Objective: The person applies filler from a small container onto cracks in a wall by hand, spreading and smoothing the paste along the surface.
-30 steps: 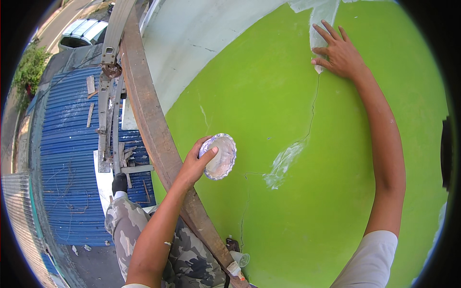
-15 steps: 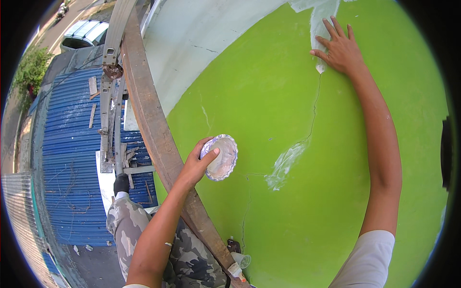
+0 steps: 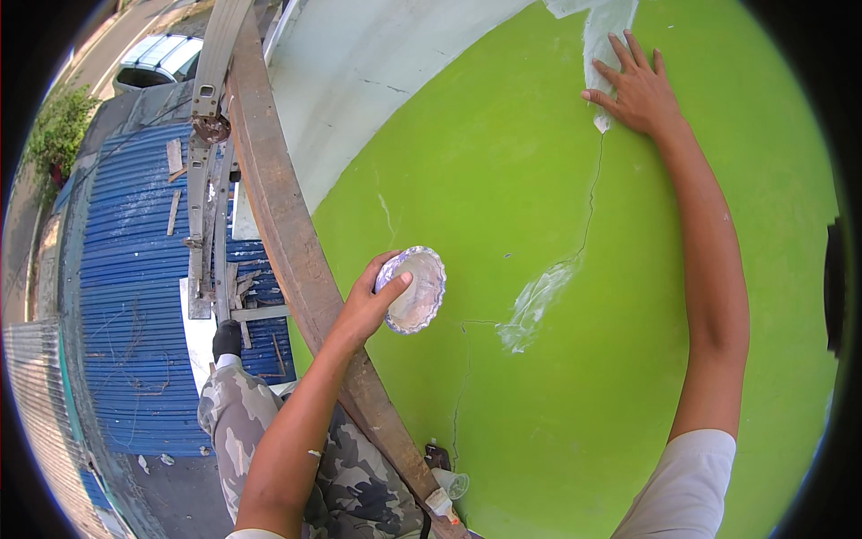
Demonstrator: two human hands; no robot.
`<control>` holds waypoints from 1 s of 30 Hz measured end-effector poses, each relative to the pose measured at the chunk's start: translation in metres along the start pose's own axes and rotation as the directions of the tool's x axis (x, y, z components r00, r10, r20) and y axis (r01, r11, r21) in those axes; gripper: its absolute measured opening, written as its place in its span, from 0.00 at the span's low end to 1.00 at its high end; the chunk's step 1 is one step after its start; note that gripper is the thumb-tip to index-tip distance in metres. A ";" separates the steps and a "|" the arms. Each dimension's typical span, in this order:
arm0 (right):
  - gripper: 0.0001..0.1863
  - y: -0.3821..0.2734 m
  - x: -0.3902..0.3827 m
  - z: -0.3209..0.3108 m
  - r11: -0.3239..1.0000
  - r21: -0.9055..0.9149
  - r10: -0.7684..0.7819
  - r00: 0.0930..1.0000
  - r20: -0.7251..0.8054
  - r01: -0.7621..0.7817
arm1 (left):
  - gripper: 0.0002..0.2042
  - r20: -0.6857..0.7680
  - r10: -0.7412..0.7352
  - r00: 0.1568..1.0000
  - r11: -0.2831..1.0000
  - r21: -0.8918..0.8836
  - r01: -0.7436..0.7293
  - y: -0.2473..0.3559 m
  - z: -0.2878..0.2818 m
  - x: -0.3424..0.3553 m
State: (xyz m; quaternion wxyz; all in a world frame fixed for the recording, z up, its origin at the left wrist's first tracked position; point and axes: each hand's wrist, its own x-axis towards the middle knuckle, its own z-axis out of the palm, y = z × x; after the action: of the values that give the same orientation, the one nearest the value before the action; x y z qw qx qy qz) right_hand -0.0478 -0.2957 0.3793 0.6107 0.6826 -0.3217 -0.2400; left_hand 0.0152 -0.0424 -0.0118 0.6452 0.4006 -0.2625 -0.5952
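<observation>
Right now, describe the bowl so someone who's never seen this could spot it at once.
Find the long brown wooden plank slanting beside the bright green wall. To the right of its middle, the left hand grips a small bowl. Unlike the translucent cup near the picture's lower edge, it has a scalloped, purple-and-white rim.

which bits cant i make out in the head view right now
Head view:
- left hand: most fingers hidden behind the bowl
- right hand: palm hidden by its own back
- white patch: top cut off by the picture's upper edge
- dark object: too small to identify
</observation>
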 end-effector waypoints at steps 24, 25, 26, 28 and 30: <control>0.41 0.015 -0.027 -0.022 0.994 -0.077 0.076 0.996 0.043 -0.072 | 0.32 0.005 0.002 1.000 1.000 -0.011 -0.002 0.000 0.003 -0.001; 0.41 0.016 -0.031 -0.019 0.994 -0.081 0.078 0.996 0.049 -0.074 | 0.32 0.004 0.001 1.000 1.000 -0.024 -0.001 0.000 0.004 -0.001; 0.42 0.010 -0.035 -0.018 0.999 -0.034 0.004 0.998 0.056 -0.003 | 0.32 -0.006 0.000 1.000 0.999 -0.033 0.000 0.000 0.002 -0.001; 0.43 0.007 -0.044 -0.020 0.998 0.017 -0.069 0.996 0.059 0.068 | 0.33 -0.015 0.001 1.000 1.000 -0.005 -0.001 -0.001 -0.002 -0.001; 0.44 0.010 -0.058 -0.025 0.944 0.120 -0.316 0.946 0.072 0.306 | 0.33 -0.020 -0.003 1.000 1.000 0.018 0.003 0.000 -0.001 -0.002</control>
State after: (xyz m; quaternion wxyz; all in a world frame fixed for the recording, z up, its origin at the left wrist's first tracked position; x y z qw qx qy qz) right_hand -0.0702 -0.2369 0.3889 0.5124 0.7451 -0.2497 -0.3464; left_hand 0.0156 -0.0401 -0.0125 0.6434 0.4128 -0.2608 -0.5896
